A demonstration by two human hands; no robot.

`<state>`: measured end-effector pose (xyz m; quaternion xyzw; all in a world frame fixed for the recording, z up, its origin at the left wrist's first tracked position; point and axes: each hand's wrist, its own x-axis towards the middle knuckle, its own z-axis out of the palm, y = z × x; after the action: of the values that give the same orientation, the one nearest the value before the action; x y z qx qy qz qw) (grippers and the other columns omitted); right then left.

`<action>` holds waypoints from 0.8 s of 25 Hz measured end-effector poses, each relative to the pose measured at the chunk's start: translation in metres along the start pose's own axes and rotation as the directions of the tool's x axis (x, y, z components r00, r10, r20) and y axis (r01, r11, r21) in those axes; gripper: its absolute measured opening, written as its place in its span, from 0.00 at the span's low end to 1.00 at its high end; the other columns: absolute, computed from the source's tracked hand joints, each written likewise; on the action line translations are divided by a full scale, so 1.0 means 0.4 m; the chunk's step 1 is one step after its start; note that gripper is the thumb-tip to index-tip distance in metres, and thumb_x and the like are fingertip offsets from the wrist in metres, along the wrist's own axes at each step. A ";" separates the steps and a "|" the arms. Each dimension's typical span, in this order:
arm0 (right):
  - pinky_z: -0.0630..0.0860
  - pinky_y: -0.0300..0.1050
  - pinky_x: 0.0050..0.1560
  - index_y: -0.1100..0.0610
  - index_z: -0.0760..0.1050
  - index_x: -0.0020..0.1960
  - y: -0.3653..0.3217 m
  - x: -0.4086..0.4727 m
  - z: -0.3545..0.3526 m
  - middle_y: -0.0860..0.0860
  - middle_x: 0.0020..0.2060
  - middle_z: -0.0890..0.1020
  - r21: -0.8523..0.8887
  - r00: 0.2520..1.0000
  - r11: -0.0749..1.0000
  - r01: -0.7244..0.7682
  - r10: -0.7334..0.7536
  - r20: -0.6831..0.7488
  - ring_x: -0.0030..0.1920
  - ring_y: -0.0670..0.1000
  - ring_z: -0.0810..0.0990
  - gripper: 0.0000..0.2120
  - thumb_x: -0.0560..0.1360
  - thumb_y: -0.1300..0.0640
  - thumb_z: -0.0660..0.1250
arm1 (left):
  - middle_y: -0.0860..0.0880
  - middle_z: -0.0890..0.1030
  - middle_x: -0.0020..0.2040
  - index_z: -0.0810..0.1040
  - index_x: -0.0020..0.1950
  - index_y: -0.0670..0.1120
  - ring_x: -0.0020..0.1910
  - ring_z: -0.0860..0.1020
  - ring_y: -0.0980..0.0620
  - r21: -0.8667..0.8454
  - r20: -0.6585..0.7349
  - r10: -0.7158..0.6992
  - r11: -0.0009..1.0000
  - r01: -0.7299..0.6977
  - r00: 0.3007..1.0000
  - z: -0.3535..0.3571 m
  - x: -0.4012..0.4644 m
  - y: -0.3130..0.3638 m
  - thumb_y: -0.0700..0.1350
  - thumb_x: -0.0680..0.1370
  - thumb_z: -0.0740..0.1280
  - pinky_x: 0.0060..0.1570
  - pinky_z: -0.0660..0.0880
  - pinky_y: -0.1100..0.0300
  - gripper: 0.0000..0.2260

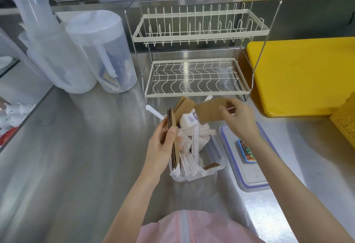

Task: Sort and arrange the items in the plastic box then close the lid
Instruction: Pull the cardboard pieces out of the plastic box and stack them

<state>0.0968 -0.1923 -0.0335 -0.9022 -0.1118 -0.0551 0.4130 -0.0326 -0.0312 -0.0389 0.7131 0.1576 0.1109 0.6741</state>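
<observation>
Clear plastic box sits open, its blue-rimmed lid beside it. Left hand grips stacked brown corrugated cardboard sleeves; right hand pinches another, probably one sleeve. Best squared edge-to-edge before stacking.

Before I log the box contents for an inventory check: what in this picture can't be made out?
Head view only:
- Floor of the plastic box: hidden by white strips and the left hand holding a cardboard stack.
- Cardboard piece pinched by the right hand: motion-blurred, partly behind fingers.
- Sticker on the lid: print too small.
- Yellow basket: cut by right edge.
</observation>
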 end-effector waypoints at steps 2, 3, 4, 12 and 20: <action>0.68 0.32 0.35 0.59 0.74 0.55 -0.020 0.000 -0.034 0.49 0.40 0.77 0.124 0.995 0.992 0.035 -0.023 -0.097 0.36 0.43 0.72 0.10 0.75 0.58 0.62 | 0.59 0.81 0.47 0.71 0.62 0.56 0.41 0.81 0.66 -0.059 0.014 -0.026 0.998 0.027 1.000 0.001 0.003 0.006 0.48 0.79 0.58 0.35 0.75 0.72 0.13; 0.68 0.28 0.33 0.58 0.74 0.54 -0.027 -0.005 -0.044 0.46 0.38 0.76 0.202 0.994 0.979 0.025 -0.004 -0.106 0.35 0.42 0.73 0.08 0.75 0.58 0.63 | 0.57 0.82 0.47 0.72 0.62 0.55 0.41 0.82 0.63 -0.076 0.015 -0.037 0.996 0.038 0.999 0.001 0.005 0.010 0.49 0.79 0.58 0.35 0.77 0.69 0.13; 0.70 0.26 0.32 0.57 0.74 0.52 -0.035 -0.014 -0.046 0.43 0.37 0.75 0.289 0.996 0.957 0.001 0.026 -0.090 0.35 0.39 0.75 0.06 0.75 0.58 0.63 | 0.55 0.83 0.48 0.73 0.61 0.54 0.41 0.83 0.60 -0.086 0.011 -0.043 0.995 0.044 0.999 0.002 0.008 0.015 0.50 0.79 0.58 0.37 0.79 0.65 0.13; 0.75 0.29 0.40 0.47 0.74 0.43 -0.104 -0.140 0.009 0.39 0.39 0.79 0.517 0.986 0.854 0.056 -0.128 0.105 0.40 0.38 0.78 0.09 0.72 0.62 0.67 | 0.49 0.83 0.52 0.77 0.56 0.52 0.46 0.83 0.55 -0.253 -0.037 -0.150 0.958 0.136 0.988 -0.002 0.022 0.033 0.54 0.78 0.57 0.49 0.79 0.55 0.13; 0.77 0.39 0.52 0.58 0.77 0.54 -0.134 -0.196 0.060 0.50 0.50 0.82 0.463 0.844 0.839 0.287 -0.450 0.292 0.50 0.44 0.78 0.12 0.70 0.63 0.69 | 0.47 0.83 0.50 0.71 0.62 0.45 0.48 0.83 0.50 -0.415 0.006 -0.145 0.900 0.134 0.989 -0.030 0.018 0.026 0.61 0.68 0.63 0.49 0.80 0.53 0.29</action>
<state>0.0080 -0.1525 -0.0248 -0.7505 -0.3754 0.0691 0.5395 -0.0294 -0.0179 -0.0283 0.5396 0.1896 0.1023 0.8139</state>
